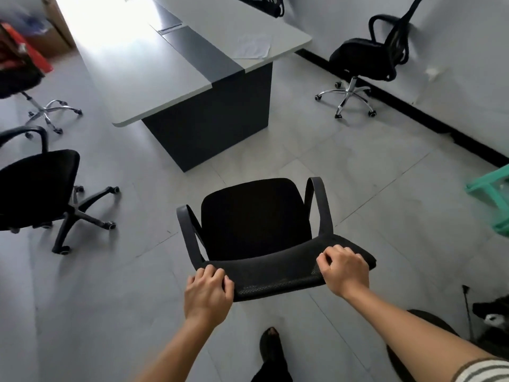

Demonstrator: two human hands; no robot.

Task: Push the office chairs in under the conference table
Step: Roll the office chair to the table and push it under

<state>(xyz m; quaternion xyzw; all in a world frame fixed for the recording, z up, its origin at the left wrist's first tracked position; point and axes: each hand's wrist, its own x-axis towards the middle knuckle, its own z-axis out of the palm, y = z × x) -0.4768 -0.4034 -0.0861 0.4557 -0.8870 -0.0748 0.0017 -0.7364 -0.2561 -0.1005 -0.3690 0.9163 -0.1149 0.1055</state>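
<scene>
Left hand [208, 295]: fingers curled over the top edge of the backrest at its left corner, clamped on the rim. Right hand [344, 271]: the same curled grip at the right corner of that rim; the pair sit well apart, a spacing that looks chosen to steer the chair straight while pushing. Held chair [257, 224]: black mesh, two grey armrests, seat lying just beyond the hands at 12 o'clock, facing the surface; its base is hidden under the seat. Conference surface [154, 59]: pale top with a dark centre strip and dark end panel, at 11 o'clock from the hands, well apart from the held chair, so that chair is judged not yet tucked in. Papers [253, 46]: loose sheets near the surface's right corner. Chair with black base [38, 188]: at 9 o'clock, standing clear of the surface. Chair with chrome base [363, 60]: at 1 o'clock, against the wall, also clear. Further chrome-base chair [19, 78]: at 10 o'clock, partly cut off. Green stool [493, 194]: at 3 o'clock, beside the likely push path.
</scene>
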